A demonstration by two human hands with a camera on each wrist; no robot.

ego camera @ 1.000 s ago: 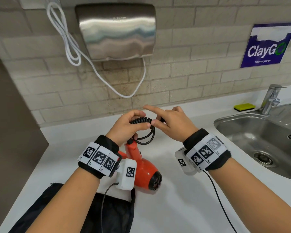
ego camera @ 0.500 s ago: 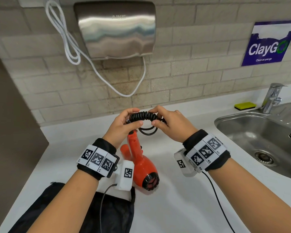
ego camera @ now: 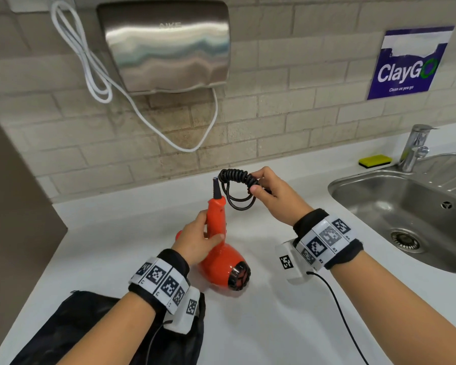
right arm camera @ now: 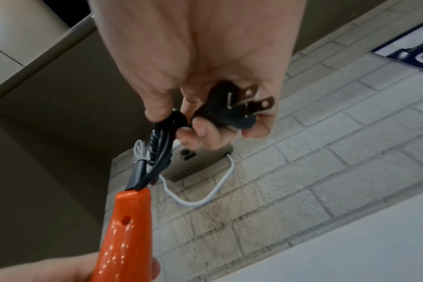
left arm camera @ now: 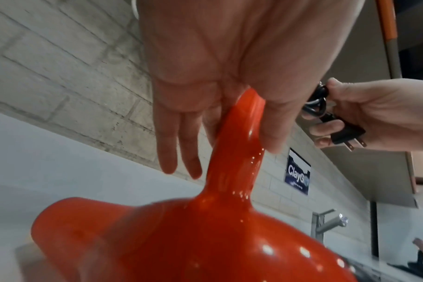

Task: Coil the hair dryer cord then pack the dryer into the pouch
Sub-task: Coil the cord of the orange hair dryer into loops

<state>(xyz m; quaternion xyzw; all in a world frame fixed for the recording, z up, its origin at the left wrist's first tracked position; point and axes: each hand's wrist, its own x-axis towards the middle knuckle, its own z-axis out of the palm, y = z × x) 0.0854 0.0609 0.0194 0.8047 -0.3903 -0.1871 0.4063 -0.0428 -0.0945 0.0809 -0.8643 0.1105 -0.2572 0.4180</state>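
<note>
An orange hair dryer (ego camera: 223,262) lies on the white counter (ego camera: 261,325) with its handle (ego camera: 216,217) pointing up and away. My left hand (ego camera: 198,241) grips the handle, thumb on the near side; the left wrist view shows the thumb and fingers pinching the handle (left arm camera: 239,137). The black cord (ego camera: 237,185) is wound into a small bundle above the handle's end. My right hand (ego camera: 271,191) holds that bundle, with the black plug (right arm camera: 232,108) tucked in its fingers. A black pouch (ego camera: 95,327) lies flat at the counter's near left, under my left forearm.
A steel sink (ego camera: 406,206) with a tap (ego camera: 413,148) sits to the right, a yellow sponge (ego camera: 375,161) behind it. A wall hand dryer (ego camera: 166,46) with a white cable (ego camera: 95,72) hangs above. A brown cabinet side (ego camera: 13,206) bounds the left.
My left hand has let go of the cord bundle and dropped down to grip the dryer's handle. The right hand now holds the bundle alone, slightly to the right.
</note>
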